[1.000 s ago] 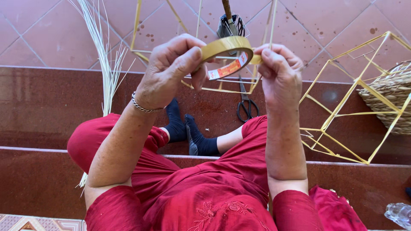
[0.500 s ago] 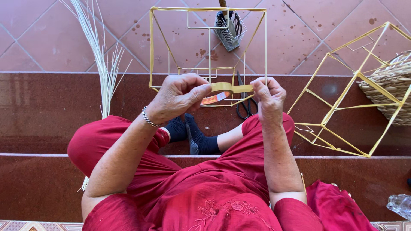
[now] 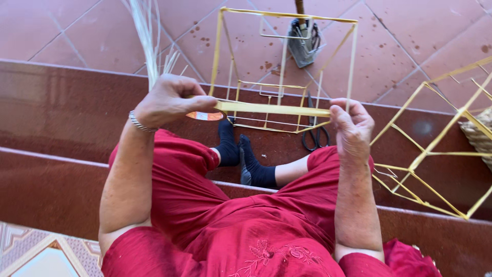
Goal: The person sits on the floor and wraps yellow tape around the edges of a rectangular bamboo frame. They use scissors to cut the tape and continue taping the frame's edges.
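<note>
Reddish-brown tiled steps and floor, a person in red seated, a strip of tape stretched between both hands.

Left hand (image 3: 169, 100) has its fingers curled around a roll of yellowish adhesive tape with an orange core (image 3: 205, 115), while the right hand (image 3: 351, 125) pinches the free end of the pulled-out yellowish tape strip (image 3: 271, 109) between thumb and fingers. This strip runs nearly level from left to right, taut, in front of a square yellow-wrapped wire frame (image 3: 287, 66) standing on the step. Black scissors (image 3: 315, 134) lie just below the right hand; a second yellow wire frame (image 3: 435, 154) sits further right.
</note>
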